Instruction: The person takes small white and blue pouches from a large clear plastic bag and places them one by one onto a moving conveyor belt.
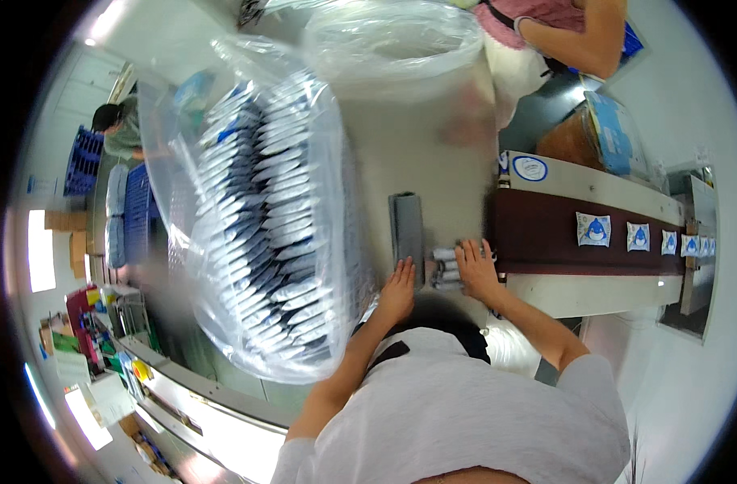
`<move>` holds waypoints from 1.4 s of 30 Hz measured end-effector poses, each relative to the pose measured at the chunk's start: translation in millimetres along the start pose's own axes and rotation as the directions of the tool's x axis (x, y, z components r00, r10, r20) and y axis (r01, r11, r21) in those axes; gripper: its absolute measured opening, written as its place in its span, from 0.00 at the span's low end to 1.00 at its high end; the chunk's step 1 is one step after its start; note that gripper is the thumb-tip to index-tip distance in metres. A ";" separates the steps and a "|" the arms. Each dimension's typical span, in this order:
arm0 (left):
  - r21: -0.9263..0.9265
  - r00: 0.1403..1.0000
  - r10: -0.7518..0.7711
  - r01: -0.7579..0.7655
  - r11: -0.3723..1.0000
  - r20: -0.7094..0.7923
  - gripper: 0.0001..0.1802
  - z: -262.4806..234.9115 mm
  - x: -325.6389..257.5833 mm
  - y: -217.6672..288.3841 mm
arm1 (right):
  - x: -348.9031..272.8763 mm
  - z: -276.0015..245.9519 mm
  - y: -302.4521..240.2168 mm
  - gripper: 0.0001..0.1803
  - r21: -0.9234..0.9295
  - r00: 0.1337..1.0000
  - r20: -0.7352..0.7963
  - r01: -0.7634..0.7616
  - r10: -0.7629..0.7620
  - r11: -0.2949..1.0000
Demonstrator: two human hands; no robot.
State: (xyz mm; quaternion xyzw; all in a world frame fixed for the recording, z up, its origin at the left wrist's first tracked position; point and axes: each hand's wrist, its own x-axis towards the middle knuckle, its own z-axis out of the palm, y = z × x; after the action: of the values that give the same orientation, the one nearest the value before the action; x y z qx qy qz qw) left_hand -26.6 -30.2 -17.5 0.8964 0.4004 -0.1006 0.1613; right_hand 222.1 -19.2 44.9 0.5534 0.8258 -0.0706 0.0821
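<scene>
On the metal table, my left hand lies with its fingers stretched out against the near end of a long grey bar. Just to its right is a short row of small silvery packets standing side by side. My right hand rests over the right end of this row, its fingers spread; how firmly it presses on them cannot be told. Left of the bar stands a large clear plastic bag, its mouth wide, packed with two long rows of silver and blue packets.
A dark red conveyor belt meets the table's right side, carrying several white packets with blue prints. Another clear bag lies at the far edge. A person in a pink top stands far right; another is far left by blue crates.
</scene>
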 end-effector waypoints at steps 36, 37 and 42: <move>-0.380 0.977 0.037 -0.116 0.918 -0.208 0.23 3.3 -25.3 14.3 | 169.5 -188.2 -220.5 0.48 0.122 0.814 -0.394 0.507 -0.427 0.853; -0.364 0.970 0.053 -0.139 0.921 -0.236 0.23 -1.4 -21.8 15.5 | 166.4 -188.7 -215.2 0.44 0.159 0.789 -0.475 0.513 -0.390 0.844; -0.428 0.910 0.073 -0.261 0.865 -0.408 0.23 -13.9 -6.3 5.6 | 122.7 -206.0 -146.5 0.20 0.589 0.671 -0.726 0.494 0.150 0.640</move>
State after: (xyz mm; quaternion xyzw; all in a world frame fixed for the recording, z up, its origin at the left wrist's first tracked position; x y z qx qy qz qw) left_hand -25.8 -32.8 -1.5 0.8636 0.3554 0.1898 0.3032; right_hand 28.7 79.0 223.6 0.4262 0.7357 -0.1893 -0.4912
